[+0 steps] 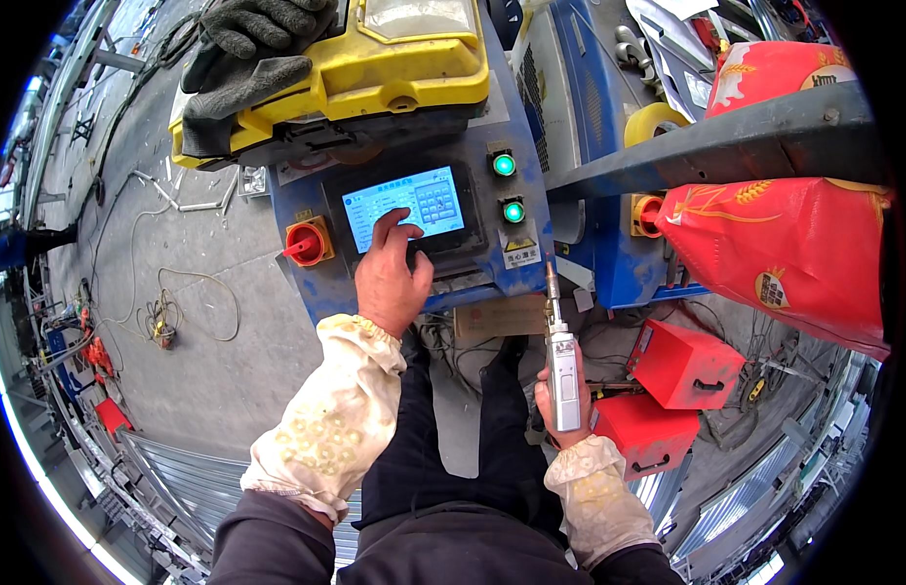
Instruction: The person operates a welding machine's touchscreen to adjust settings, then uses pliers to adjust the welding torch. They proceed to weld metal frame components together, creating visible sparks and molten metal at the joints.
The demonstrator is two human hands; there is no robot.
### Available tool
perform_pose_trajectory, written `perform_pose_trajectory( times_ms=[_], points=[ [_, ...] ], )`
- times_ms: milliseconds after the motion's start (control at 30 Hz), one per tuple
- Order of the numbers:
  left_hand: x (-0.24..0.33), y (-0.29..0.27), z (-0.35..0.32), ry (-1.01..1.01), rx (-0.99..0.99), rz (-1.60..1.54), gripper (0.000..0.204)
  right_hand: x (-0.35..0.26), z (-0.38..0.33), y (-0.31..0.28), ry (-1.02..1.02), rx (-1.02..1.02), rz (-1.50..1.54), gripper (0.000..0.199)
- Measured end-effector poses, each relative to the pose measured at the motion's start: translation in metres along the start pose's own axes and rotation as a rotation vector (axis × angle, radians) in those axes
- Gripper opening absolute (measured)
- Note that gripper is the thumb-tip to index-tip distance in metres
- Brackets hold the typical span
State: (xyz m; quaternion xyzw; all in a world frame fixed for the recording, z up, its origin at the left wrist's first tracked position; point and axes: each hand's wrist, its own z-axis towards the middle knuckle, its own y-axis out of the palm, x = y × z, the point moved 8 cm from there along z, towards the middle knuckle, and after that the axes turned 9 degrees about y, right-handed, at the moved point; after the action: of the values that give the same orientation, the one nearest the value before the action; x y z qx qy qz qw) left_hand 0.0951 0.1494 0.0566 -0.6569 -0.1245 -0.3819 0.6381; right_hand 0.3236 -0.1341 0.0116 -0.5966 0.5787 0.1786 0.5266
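My left hand (394, 283) is over the lit blue touchscreen (358, 212) on the blue machine's panel. Its index finger reaches to the display, and the other fingers are apart and slightly bent, with nothing in them. Whether the fingertip touches the glass I cannot tell. In my right hand (570, 427) is a silver handheld laser welding gun (564, 375), pointing up and away from me beside the panel's right edge. Its slim copper-coloured nozzle (551, 285) ends near a yellow warning label (520, 251). My palm hides part of the gun's grip.
Two green-lit buttons (505, 165) sit right of the screen, and a red rotary switch (305, 244) left. A yellow case (394, 93) with grey gloves (243, 88) rests on top. Red packages (780, 253) and a dark metal beam (716, 141) are right; red boxes (682, 366) and cables lie below.
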Motion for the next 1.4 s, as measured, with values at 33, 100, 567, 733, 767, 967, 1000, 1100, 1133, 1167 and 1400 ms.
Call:
perform_pose_trajectory(
  times_ms=[33,100,567,733,767,967,1000,1100,1133,1167,1400],
  points=[
    [0.000,0.000,0.001,0.000,0.002,-0.002,0.026,0.000,0.000,0.000,-0.002,-0.002,0.011,0.089],
    [0.000,-0.001,0.002,0.001,0.006,-0.007,0.026,-0.001,0.000,0.000,-0.011,-0.003,0.001,0.088],
    [0.006,0.008,-0.005,0.023,-0.013,-0.014,0.024,-0.005,0.002,-0.001,0.003,-0.036,0.023,0.088],
    [0.006,0.005,-0.003,0.056,0.010,-0.005,0.023,-0.001,0.000,0.000,0.013,-0.032,0.062,0.088],
    [0.007,0.005,-0.002,0.059,0.007,-0.010,0.023,-0.001,0.000,0.000,0.016,-0.034,0.060,0.088],
    [0.019,0.015,-0.008,0.076,-0.046,-0.050,0.024,-0.002,0.000,0.000,-0.005,-0.027,0.064,0.088],
    [0.021,0.018,-0.010,0.091,-0.049,-0.052,0.024,-0.002,0.000,0.000,-0.002,-0.026,0.061,0.088],
    [0.026,0.024,-0.014,0.060,-0.084,-0.066,0.025,-0.006,0.001,-0.001,0.015,-0.032,0.024,0.088],
    [0.027,0.024,-0.015,0.057,-0.089,-0.067,0.025,-0.009,0.002,-0.001,0.021,-0.036,0.008,0.088],
    [0.028,0.024,-0.015,0.075,-0.080,-0.058,0.025,-0.007,0.001,-0.001,0.031,-0.040,0.017,0.088],
    [0.023,0.023,-0.019,0.031,-0.083,-0.048,0.027,-0.008,0.001,-0.002,0.008,-0.031,0.022,0.089]
  ],
)
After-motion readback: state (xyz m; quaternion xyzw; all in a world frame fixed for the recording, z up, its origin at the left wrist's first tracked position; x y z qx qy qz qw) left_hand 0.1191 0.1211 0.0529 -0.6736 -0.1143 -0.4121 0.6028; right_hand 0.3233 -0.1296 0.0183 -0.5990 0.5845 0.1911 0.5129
